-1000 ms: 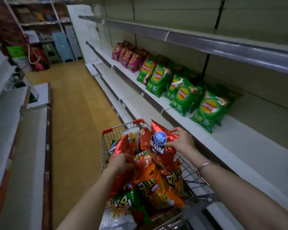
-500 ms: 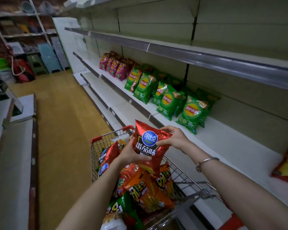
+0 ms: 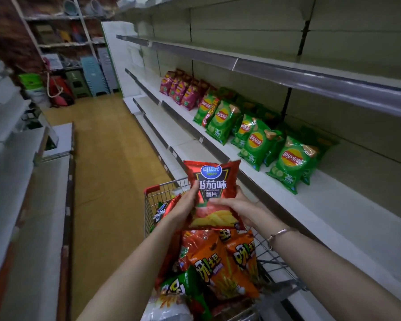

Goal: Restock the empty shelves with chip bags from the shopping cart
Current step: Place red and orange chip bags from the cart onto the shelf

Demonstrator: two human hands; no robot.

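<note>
A red chip bag (image 3: 212, 181) with a blue logo stands upright above the shopping cart (image 3: 152, 189). My left hand (image 3: 186, 205) grips its left edge and my right hand (image 3: 237, 208) holds its lower right side. The cart under them is filled with orange, red and green chip bags (image 3: 218, 265). To the right, the white middle shelf (image 3: 333, 205) carries green chip bags (image 3: 289, 163) and, further back, purple-red bags (image 3: 181, 90). The shelf stretch beside the cart is bare.
An upper shelf (image 3: 287, 70) with a grey rail runs overhead on the right. Lower shelves (image 3: 162, 126) jut out beside the cart. White shelving (image 3: 21, 181) lines the left of the wooden aisle floor (image 3: 102, 147). Stools and baskets (image 3: 88, 77) stand at the far end.
The red bag has come up out of the cart, held higher and upright. My left hand left the cart's pile and took hold of it. The view has tilted up.
</note>
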